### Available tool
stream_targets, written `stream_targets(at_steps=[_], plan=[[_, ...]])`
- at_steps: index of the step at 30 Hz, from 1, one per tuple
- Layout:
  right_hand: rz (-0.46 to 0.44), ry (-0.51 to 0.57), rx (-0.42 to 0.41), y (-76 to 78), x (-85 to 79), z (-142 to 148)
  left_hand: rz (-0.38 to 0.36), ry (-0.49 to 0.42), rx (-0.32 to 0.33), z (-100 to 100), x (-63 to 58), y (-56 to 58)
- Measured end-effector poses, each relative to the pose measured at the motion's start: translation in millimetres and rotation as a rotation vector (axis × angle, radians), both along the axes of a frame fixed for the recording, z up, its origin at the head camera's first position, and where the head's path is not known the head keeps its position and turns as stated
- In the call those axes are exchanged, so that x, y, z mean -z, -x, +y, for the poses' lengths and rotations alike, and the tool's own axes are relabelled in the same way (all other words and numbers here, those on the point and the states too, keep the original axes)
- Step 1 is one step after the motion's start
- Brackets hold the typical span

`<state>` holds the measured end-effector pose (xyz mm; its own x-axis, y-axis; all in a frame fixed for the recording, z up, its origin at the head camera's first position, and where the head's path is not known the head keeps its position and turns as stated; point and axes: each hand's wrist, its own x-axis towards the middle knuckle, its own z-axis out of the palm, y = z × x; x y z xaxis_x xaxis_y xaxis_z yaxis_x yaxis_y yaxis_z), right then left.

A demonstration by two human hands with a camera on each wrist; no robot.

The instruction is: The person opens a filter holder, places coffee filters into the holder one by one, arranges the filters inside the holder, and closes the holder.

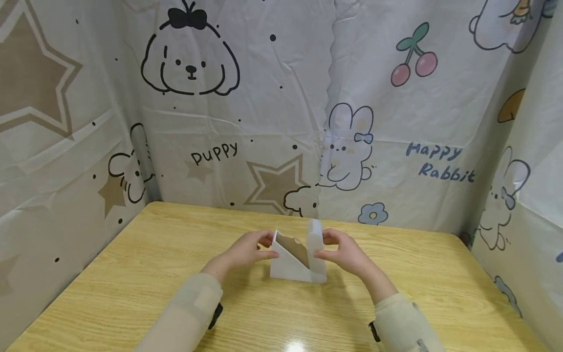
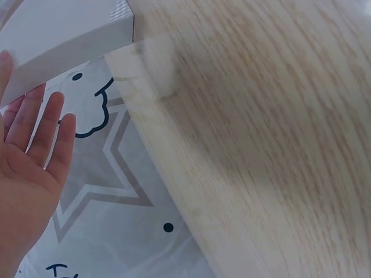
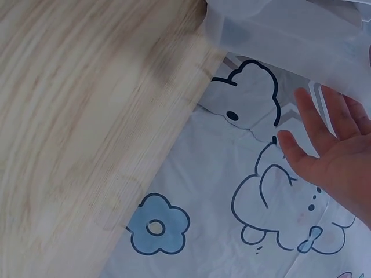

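Observation:
A small white box (image 1: 283,264) with a slanted front and a brown inside stands on the table. At its right end rises a frosted, translucent plastic piece (image 1: 314,239), with a rounded top. My left hand (image 1: 246,248) grips the box's tall left end, thumb in front and fingers behind. From the other side, my right hand (image 1: 347,252) holds the frosted piece between thumb and fingers. The left wrist view shows the box's white wall (image 2: 75,49) above my outspread lower fingers. In the right wrist view the frosted piece (image 3: 278,40) spans the top right, its far end cut off.
The wooden table (image 1: 145,274) spreads around the box, its back edge close behind. Pale printed curtains (image 1: 272,107) hang at the back and both sides, with a puppy, rabbits, stars and cherries. Each sleeved wrist carries a dark strap (image 1: 215,316).

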<state>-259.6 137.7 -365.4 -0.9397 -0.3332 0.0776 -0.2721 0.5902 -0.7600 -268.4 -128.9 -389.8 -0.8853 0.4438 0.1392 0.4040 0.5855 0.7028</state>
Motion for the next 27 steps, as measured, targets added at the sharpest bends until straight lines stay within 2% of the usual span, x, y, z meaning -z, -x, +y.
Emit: stream_targets(at_steps=[9, 21, 27], plan=[[0.043, -0.004, -0.009, 1.6, 6.2, -9.8, -0.004, 0.0, -0.006, -0.4, 0.8, 0.2], [0.036, -0.032, -0.032, 3.5, 12.0, -19.9, 0.013, 0.001, -0.001, -1.3, 2.1, -1.2], [0.042, -0.07, -0.018, 3.2, 13.0, -25.8, 0.008, 0.014, -0.006, -1.0, 2.1, -2.6]])
